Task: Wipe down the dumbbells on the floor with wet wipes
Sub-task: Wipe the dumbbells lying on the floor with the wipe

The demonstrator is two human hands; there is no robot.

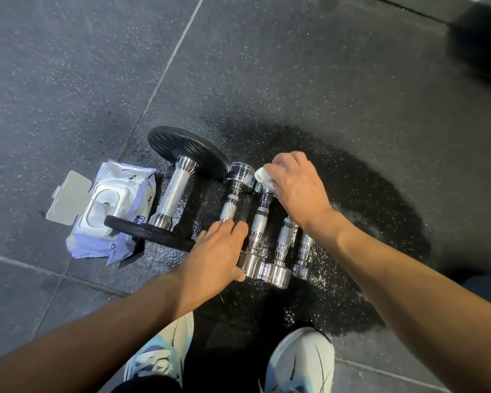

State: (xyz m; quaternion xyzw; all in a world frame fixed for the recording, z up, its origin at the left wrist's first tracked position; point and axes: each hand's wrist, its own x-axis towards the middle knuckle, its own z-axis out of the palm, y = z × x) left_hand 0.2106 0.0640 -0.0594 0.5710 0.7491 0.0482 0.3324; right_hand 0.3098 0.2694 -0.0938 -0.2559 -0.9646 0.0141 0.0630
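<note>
Head view. Four chrome dumbbells (281,245) lie side by side on the speckled rubber floor (295,66), handles running six to twelve o'clock. A plate-loaded dumbbell (176,191) lies just beside them at nine o'clock. Beyond it is a wet wipes pack (111,211) with its lid open, and the near plate overlaps the pack in view.

The right hand (295,188) grips a folded wet wipe (262,175), fingers curled round it, and presses it on the twelve o'clock head of the second chrome dumbbell (260,222). The left hand (217,252) lies with fingers fairly straight over the six o'clock end of the first chrome dumbbell (233,199). It appears to steady the row, though the palm hides the contact.

Assessment: head-wiping is the step in hand. To do it well, press the left hand down firmly so the round heads cannot roll. Work the wipe round the full rim and face, then draw it down the knurled handle.
</note>
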